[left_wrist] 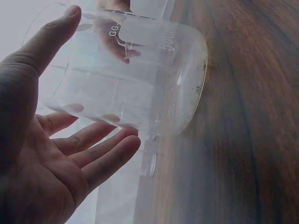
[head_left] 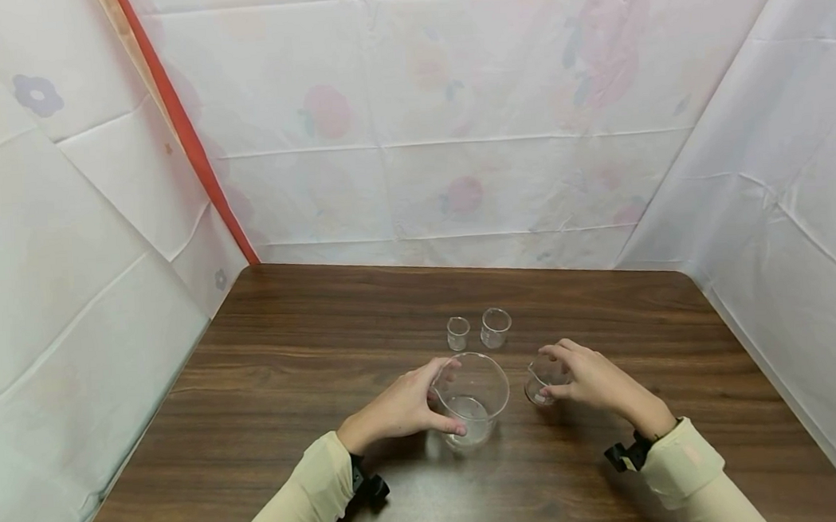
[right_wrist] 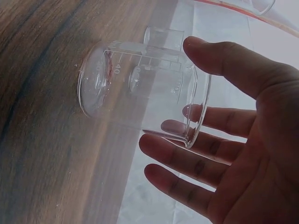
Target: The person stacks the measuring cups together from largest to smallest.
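Large clear glass beaker [head_left: 479, 405] (white-lettered), upright beside a smaller spouted beaker [head_left: 538, 383].

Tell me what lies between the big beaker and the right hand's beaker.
In the head view, only bare table lies between the big beaker and the smaller beaker.

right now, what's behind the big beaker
Beyond the big beaker, two small beakers stand on the table. Whatever is directly behind the left hand is covered.

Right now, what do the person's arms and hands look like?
The left hand and right hand are bare, no gloves showing. The left sleeve and right sleeve are pale yellow, ending near the wrists. The left wrist device and right wrist device are black.
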`<action>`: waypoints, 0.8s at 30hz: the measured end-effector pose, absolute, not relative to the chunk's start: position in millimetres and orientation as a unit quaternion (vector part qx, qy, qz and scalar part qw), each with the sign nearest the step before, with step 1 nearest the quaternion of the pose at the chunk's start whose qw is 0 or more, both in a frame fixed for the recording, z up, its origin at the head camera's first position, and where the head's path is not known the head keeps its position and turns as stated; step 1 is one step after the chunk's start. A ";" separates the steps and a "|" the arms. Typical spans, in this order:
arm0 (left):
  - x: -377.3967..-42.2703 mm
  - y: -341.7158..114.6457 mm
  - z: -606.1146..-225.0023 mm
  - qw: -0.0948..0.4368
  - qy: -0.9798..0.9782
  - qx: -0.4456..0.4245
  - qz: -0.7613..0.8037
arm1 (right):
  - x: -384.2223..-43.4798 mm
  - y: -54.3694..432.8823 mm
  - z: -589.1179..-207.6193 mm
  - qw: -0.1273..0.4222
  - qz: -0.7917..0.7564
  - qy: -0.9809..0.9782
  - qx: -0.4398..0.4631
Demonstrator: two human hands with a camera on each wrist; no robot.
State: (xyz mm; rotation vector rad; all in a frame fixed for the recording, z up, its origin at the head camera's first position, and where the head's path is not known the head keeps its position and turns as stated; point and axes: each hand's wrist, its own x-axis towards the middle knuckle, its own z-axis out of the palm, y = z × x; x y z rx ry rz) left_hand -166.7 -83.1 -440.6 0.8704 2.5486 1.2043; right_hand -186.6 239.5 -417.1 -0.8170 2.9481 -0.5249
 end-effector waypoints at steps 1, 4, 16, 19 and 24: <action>-166.8 -83.1 -440.6 0.095 0.860 0.294 0.406 | -186.5 239.7 -417.0 0.018 -0.170 0.949 -0.263; -166.6 -83.1 -440.5 0.095 0.860 0.293 0.407 | -185.5 239.7 -416.8 0.019 -0.174 0.950 -0.258; -167.4 -83.2 -442.1 0.094 0.864 0.292 0.400 | -184.6 242.8 -414.5 0.031 -0.191 0.949 -0.251; -167.2 -83.1 -442.0 0.095 0.862 0.292 0.403 | -183.7 243.1 -413.2 0.027 -0.190 0.949 -0.250; -167.2 -83.2 -441.1 0.096 0.860 0.291 0.408 | -183.9 243.1 -409.8 0.008 -0.187 0.949 -0.254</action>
